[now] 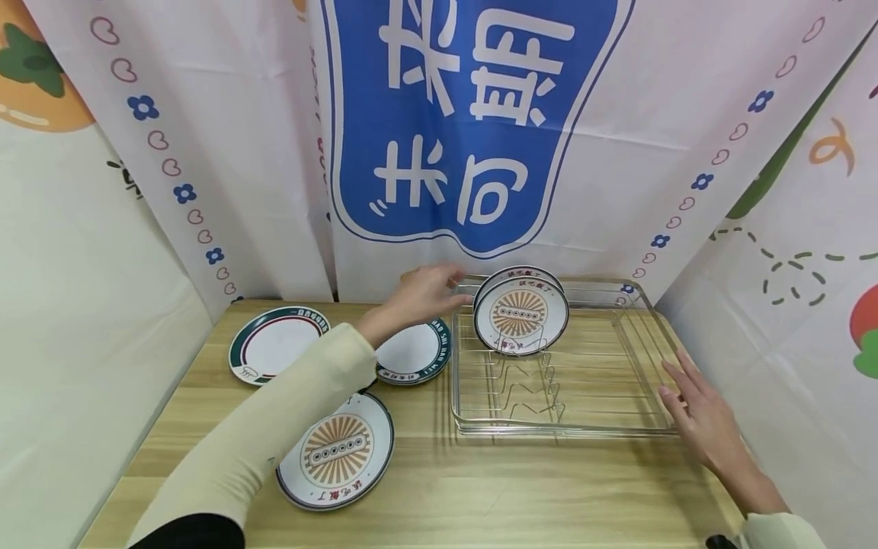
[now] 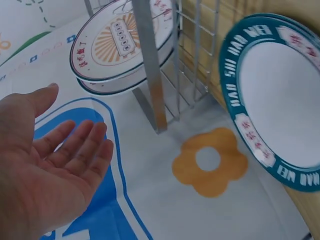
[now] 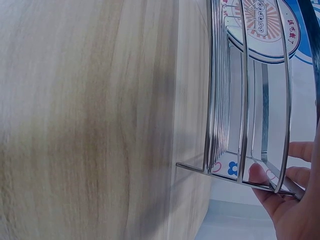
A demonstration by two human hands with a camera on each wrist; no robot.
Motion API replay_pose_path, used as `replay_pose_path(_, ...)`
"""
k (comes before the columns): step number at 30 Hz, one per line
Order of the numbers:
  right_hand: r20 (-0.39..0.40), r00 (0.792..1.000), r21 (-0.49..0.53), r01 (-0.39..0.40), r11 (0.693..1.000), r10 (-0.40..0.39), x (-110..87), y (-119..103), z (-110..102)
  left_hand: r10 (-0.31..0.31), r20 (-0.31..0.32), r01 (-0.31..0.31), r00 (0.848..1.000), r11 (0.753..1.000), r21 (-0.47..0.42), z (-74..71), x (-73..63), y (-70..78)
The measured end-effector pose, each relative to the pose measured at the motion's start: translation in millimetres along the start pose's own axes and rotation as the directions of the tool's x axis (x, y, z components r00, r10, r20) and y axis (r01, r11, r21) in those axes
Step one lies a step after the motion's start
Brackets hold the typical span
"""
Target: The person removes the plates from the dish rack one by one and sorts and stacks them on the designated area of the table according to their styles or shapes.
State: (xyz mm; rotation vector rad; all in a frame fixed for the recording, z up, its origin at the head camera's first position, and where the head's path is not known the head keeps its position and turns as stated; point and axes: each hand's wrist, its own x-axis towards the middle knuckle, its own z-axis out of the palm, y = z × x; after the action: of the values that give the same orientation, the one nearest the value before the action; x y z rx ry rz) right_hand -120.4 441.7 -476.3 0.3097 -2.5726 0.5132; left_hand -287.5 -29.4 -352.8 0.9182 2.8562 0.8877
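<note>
A wire dish rack (image 1: 583, 431) stands on the table, with two white plates (image 1: 521, 316) upright at its back left, each bearing an orange sunburst where its face shows. Just left of these plates is my left hand (image 1: 425, 296), fingers loosely extended. The left wrist view shows the palm (image 2: 55, 185) holding nothing, apart from the racked plates (image 2: 120, 42). My right hand (image 1: 709, 427) holds the rack's right side. In the right wrist view, its thumb (image 3: 257, 172) and fingers lie about the rack's top rail (image 3: 287, 100).
Left of the rack lie a green-rimmed plate (image 1: 277, 343), another green-rimmed plate (image 1: 411, 351) partly behind my left arm, and a sunburst plate (image 1: 336, 450) nearer the front. A printed cloth (image 1: 267, 152) hangs behind the wooden table (image 1: 480, 496).
</note>
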Motion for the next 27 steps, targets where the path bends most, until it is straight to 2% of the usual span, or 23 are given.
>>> replay_pose_path(8,0.008,1.0,-0.001,0.0,1.0,0.0,0.2,1,2,0.024,0.057,-0.023,0.998,0.999,-0.03,12.9,34.7,7.2)
replay_pose_path(12,0.008,1.0,0.003,-0.001,1.0,0.001,-1.8,2,1,0.037,0.075,-0.037,0.997,0.999,0.004,22.6,48.7,12.1)
replay_pose_path(20,0.011,1.0,-0.001,-0.01,1.0,0.01,-2.4,1,1,0.03,0.097,-0.036,0.995,0.998,0.058,44.3,64.3,17.4)
replay_pose_path(27,0.013,1.0,-0.001,-0.001,1.0,0.001,-0.8,0,-1,-0.031,0.169,0.016,0.985,0.996,0.087,50.5,73.0,26.6)
